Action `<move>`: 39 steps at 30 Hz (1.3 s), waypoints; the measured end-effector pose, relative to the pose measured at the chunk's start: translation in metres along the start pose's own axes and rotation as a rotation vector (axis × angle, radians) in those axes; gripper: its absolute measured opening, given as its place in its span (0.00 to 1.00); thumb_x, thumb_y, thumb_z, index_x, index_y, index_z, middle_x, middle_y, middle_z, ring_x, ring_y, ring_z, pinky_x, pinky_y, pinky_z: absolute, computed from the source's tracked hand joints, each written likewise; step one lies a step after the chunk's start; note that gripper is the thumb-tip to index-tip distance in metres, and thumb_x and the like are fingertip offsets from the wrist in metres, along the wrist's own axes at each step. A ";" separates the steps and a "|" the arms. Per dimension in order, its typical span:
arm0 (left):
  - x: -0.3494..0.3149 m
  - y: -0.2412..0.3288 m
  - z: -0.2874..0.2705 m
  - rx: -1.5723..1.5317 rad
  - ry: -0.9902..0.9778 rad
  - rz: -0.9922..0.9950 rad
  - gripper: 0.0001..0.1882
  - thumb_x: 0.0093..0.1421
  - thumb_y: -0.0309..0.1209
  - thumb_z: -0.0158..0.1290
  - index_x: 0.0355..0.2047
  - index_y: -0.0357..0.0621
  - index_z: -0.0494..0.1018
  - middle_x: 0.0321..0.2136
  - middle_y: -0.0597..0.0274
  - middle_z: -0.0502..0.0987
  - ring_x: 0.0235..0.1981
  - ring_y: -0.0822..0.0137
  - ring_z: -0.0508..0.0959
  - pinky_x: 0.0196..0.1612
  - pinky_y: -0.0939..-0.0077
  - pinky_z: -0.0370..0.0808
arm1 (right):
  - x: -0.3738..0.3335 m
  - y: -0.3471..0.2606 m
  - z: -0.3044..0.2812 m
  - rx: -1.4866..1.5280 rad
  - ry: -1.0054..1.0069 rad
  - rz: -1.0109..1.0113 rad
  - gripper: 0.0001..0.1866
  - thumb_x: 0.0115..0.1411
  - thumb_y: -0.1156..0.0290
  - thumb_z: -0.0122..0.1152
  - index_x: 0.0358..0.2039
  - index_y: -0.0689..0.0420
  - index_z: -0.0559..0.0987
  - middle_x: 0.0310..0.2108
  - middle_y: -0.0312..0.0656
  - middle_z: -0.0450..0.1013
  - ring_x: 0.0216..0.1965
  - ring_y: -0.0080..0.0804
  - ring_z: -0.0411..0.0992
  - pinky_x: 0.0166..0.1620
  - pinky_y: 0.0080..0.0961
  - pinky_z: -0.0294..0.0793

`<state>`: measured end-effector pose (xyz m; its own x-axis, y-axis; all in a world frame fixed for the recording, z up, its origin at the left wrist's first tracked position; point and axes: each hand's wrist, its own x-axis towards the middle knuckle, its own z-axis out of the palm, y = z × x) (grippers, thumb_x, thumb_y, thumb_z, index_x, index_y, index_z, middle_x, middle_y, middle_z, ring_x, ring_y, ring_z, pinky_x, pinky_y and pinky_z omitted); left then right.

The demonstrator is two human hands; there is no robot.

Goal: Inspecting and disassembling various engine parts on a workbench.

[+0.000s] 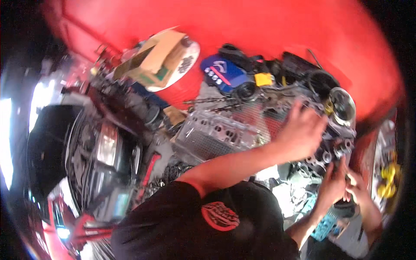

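My left hand reaches across to the right, over dark metal engine parts. Its fingers are bent and smeared by motion, so any hold stays unclear. Lower right, my right hand has its fingers closed at the near edge of an engine block with round metal fittings; what they grip is hidden. Another person's hand comes in from the right and meets mine there. Left of my left hand, a silver cylinder head with a row of ports lies on the bench.
An open cardboard box sits at the back left, beside a blue bag and a yellow item. A metal ring-shaped part stands at far right. A car front is on the left, near a red bar.
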<state>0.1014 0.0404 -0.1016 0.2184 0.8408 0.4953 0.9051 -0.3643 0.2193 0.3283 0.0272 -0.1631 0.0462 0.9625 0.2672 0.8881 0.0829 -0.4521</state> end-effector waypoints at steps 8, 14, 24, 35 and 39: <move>-0.005 -0.042 -0.001 0.034 -0.053 -0.250 0.37 0.57 0.33 0.57 0.66 0.34 0.60 0.40 0.43 0.81 0.43 0.43 0.79 0.51 0.45 0.74 | -0.003 0.008 -0.001 0.026 -0.070 0.034 0.26 0.68 0.62 0.61 0.65 0.53 0.73 0.47 0.53 0.80 0.39 0.46 0.82 0.39 0.37 0.80; -0.084 -0.296 -0.033 -0.429 -0.461 -1.357 0.08 0.62 0.29 0.50 0.35 0.39 0.77 0.25 0.52 0.83 0.21 0.60 0.84 0.21 0.56 0.81 | -0.002 0.002 -0.001 -0.116 -0.037 0.041 0.26 0.68 0.59 0.59 0.65 0.50 0.73 0.44 0.51 0.81 0.38 0.48 0.82 0.38 0.40 0.80; -0.115 -0.380 -0.018 -0.297 -0.491 -1.549 0.43 0.67 0.23 0.38 0.76 0.71 0.34 0.33 0.50 0.81 0.18 0.65 0.77 0.23 0.63 0.79 | -0.002 -0.002 -0.004 -0.095 -0.082 0.053 0.27 0.67 0.60 0.59 0.65 0.49 0.73 0.36 0.54 0.81 0.32 0.52 0.80 0.34 0.45 0.78; -0.117 -0.283 0.038 -0.543 -0.170 -1.049 0.08 0.67 0.26 0.48 0.40 0.36 0.76 0.18 0.57 0.79 0.11 0.68 0.72 0.14 0.73 0.68 | -0.008 -0.011 -0.007 0.018 0.187 -0.088 0.23 0.60 0.65 0.63 0.55 0.59 0.78 0.30 0.43 0.79 0.31 0.38 0.81 0.34 0.35 0.82; -0.160 -0.168 0.069 -0.501 -0.064 -0.506 0.09 0.60 0.22 0.53 0.41 0.38 0.77 0.21 0.56 0.80 0.20 0.65 0.78 0.25 0.70 0.74 | -0.008 -0.017 -0.010 0.129 0.270 -0.069 0.23 0.58 0.68 0.64 0.54 0.59 0.78 0.31 0.44 0.80 0.30 0.40 0.80 0.34 0.36 0.81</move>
<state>-0.0605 -0.0059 -0.2755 -0.1492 0.9715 0.1840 0.6283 -0.0505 0.7763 0.3169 0.0158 -0.1489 0.1231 0.8517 0.5094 0.8290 0.1939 -0.5245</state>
